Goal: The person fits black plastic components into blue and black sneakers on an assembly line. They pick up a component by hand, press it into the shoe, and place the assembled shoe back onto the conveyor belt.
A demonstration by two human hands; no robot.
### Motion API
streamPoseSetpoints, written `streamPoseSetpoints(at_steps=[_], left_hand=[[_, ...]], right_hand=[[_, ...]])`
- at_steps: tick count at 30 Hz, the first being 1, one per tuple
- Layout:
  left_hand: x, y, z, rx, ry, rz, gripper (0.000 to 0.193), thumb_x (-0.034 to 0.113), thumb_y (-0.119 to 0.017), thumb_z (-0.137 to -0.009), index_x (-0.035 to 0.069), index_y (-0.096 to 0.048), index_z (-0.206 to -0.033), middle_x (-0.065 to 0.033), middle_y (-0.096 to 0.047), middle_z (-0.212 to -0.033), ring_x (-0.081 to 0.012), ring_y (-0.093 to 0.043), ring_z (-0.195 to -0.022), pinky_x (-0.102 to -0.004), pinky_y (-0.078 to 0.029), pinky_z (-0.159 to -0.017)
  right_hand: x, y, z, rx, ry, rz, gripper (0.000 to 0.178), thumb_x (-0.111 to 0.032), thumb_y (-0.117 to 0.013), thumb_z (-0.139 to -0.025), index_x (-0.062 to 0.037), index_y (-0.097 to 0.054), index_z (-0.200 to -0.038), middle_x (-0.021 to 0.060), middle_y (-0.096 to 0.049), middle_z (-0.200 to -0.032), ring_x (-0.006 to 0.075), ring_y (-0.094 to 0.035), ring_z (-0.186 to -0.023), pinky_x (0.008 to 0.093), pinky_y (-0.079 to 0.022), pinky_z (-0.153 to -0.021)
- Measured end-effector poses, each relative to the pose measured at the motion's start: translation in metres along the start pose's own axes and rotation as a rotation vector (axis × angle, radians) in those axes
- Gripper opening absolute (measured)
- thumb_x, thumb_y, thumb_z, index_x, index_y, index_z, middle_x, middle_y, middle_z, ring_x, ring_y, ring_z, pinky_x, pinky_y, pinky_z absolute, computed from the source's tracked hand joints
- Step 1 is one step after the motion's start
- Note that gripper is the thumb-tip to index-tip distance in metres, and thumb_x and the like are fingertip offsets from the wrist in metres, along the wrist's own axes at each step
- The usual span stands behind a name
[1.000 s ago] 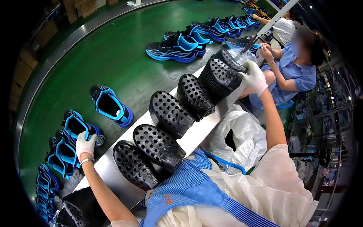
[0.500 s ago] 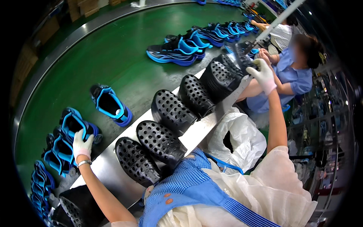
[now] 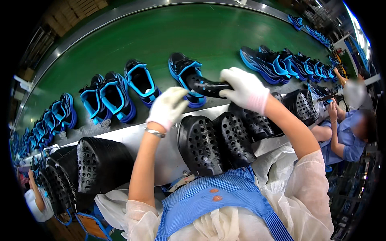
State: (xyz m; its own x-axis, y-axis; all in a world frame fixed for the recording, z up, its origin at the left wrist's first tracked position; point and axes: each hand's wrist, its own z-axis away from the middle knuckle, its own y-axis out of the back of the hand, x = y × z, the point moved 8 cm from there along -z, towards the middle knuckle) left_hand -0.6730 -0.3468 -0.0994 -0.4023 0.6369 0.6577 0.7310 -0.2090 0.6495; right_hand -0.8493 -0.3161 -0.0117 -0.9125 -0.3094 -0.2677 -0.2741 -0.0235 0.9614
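The right hand [image 3: 244, 89] has its fingers curled tight around a black shoe form [image 3: 207, 85], which sticks out toward nine o'clock from them into a blue shoe [image 3: 185, 76]. The left hand [image 3: 168, 107] hangs loosely open, holding nothing, at seven o'clock from that shoe.

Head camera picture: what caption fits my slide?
Gloved right hand holds a black perforated insert over a blue-and-black shoe; left hand beside.

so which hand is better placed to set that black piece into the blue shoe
Right. The right hand already grips the black piece over the blue shoe; the left hand hovers beside it, holding nothing.
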Motion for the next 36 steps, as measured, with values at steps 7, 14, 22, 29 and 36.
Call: streamPoseSetpoints(at_steps=[7,14,22,29,36], left_hand=[[-0.010,-0.043,-0.009,-0.029,0.069,0.086,0.029,0.020,-0.064,-0.082,0.007,-0.063,-0.107,-0.0094,-0.061,-0.104,-0.0321,-0.060,-0.097,-0.0408,-0.049,-0.083],[-0.026,-0.059,-0.018,-0.097,0.172,-0.020,0.027,0.024,-0.064,-0.080,0.006,-0.067,-0.100,-0.0137,-0.064,-0.105,-0.0345,-0.060,-0.097,-0.0429,-0.049,-0.084],[-0.044,-0.088,-0.032,-0.500,0.464,-0.097,0.041,0.043,-0.066,-0.078,0.007,-0.070,-0.098,-0.0197,-0.067,-0.100,-0.0370,-0.063,-0.095,-0.0423,-0.050,-0.085],[-0.054,-0.100,-0.034,-0.682,0.480,-0.182,0.044,0.047,-0.063,-0.077,0.010,-0.070,-0.101,-0.0167,-0.068,-0.101,-0.0352,-0.063,-0.094,-0.0395,-0.050,-0.084],[-0.049,-0.104,-0.043,-0.762,0.413,-0.293,0.031,0.037,-0.056,-0.080,0.013,-0.072,-0.094,-0.0144,-0.069,-0.098,-0.0325,-0.066,-0.091,-0.0391,-0.053,-0.080]], right_hand=[[-0.016,-0.035,-0.070,-0.210,-0.063,0.098,0.027,-0.020,-0.063,-0.077,-0.0021,-0.059,-0.096,0.0230,-0.063,-0.092,0.0394,-0.062,-0.089,0.0439,-0.050,-0.078],[-0.021,-0.080,-0.096,-0.157,-0.100,0.283,0.022,-0.008,-0.062,-0.080,-0.0002,-0.060,-0.101,0.0227,-0.066,-0.098,0.0357,-0.067,-0.093,0.0412,-0.055,-0.079],[-0.004,-0.140,-0.121,-0.124,0.101,0.364,0.031,-0.013,-0.051,-0.087,0.0073,-0.056,-0.109,0.0239,-0.064,-0.099,0.0340,-0.067,-0.090,0.0426,-0.058,-0.066],[0.012,-0.128,-0.128,-0.217,-0.280,0.002,0.033,-0.025,-0.045,-0.092,-0.0034,-0.067,-0.102,0.0207,-0.068,-0.102,0.0339,-0.067,-0.093,0.0403,-0.054,-0.080],[0.010,-0.139,-0.150,-0.342,-0.178,0.295,0.023,-0.016,-0.056,-0.082,-0.0070,-0.072,-0.095,0.0146,-0.071,-0.097,0.0304,-0.069,-0.089,0.0385,-0.055,-0.078]])
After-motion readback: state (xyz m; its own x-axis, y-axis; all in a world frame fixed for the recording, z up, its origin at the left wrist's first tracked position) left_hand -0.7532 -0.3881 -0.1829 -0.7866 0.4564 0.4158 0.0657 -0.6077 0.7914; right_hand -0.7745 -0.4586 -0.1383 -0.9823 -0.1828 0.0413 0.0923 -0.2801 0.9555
